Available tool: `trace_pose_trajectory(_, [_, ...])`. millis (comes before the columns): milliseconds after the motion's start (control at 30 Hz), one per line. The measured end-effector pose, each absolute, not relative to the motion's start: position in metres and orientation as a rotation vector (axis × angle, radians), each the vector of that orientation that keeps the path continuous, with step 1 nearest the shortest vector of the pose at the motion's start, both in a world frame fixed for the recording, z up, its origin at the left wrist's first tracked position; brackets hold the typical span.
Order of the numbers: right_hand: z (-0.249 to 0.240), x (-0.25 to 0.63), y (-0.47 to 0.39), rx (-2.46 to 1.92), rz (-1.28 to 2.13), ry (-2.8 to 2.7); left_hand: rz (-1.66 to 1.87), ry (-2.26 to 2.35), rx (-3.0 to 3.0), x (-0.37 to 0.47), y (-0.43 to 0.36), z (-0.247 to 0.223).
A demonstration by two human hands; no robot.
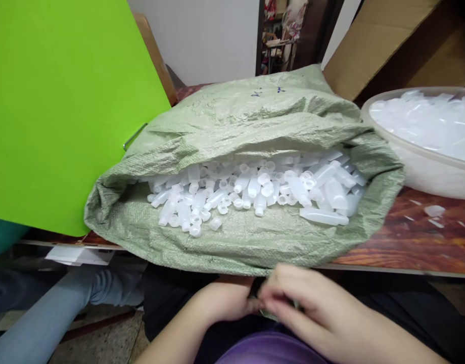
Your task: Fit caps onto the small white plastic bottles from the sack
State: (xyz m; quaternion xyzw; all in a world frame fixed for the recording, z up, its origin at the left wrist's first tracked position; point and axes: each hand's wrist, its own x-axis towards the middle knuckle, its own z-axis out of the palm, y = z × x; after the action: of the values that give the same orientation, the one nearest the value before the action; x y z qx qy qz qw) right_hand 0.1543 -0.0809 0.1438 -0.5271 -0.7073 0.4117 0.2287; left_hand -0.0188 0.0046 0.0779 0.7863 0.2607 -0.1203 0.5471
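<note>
Purple cloth (pixel 270 349) bulges nearest, and just above it the blurred right hand (pixel 293 296) curls its thumb and fingers inward beside the left hand (pixel 232 299) — whether either one pinches anything, I cannot tell. Past them a green woven sack (pixel 251 247) lies on the wood-patterned table (pixel 425 247), mouth gaping over translucent plastic tubes (pixel 253 187) — a heaped tub (pixel 437 174) stands at its right.

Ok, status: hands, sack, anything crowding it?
Left hand and right hand close together by near edge of sack, grips unclear. Sack open, translucent pieces inside. Green board at left, filled tub at right.
</note>
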Motion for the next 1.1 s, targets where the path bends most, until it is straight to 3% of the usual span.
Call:
trace_pose_trajectory(133, [0.151, 0.125, -0.019, -1.762, 0.426, -2.076, -0.414, 0.440, 2.004, -0.053, 0.020, 0.150])
trace_pose_trajectory(200, [0.146, 0.113, 0.006, -1.792, 0.313, -2.195, -0.131, 0.572, 2.103, -0.077, 0.037, 0.176])
trace_pose_trajectory(300, [0.139, 0.103, 0.024, -1.831, 0.290, -2.249, 0.261, 1.021, 2.641, -0.104, 0.070, 0.188])
trace_pose_trajectory(433, [0.137, 0.104, 0.020, -1.843, 0.328, -2.183, -0.020, 1.105, 3.119, -0.107, 0.102, 0.176])
trace_pose_trajectory(533, [0.135, 0.105, 0.018, -1.829, 0.335, -2.150, -0.156, 1.084, 3.143, -0.095, 0.113, 0.167])
trace_pose_trajectory(833, [0.131, 0.099, 0.022, -1.784, 0.294, -2.140, 0.082, 0.906, 3.245, -0.083, 0.145, 0.156])
trace_pose_trajectory(1100, [0.130, 0.113, 0.006, -1.778, 0.430, -2.034, 0.022, 0.842, 3.323, -0.061, 0.163, 0.155])
